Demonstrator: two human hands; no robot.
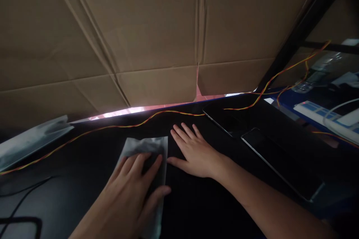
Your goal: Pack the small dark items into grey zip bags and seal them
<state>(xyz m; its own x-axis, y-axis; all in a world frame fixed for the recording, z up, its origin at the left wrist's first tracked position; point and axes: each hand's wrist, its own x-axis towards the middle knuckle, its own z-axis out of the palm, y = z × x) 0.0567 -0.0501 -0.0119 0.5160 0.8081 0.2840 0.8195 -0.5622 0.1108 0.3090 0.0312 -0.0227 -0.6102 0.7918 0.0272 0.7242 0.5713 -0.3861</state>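
My left hand lies flat with fingers spread on a translucent grey plastic pouch that has something dark inside, on a black table top. My right hand rests palm down, fingers stretched out, on the black surface just right of the pouch, its thumb near the pouch's right edge. Neither hand grips anything.
A cardboard wall stands behind the table. A red-yellow wire runs across the table's far edge. Another plastic pouch lies at left. Two dark flat devices lie to the right; a power strip sits far right.
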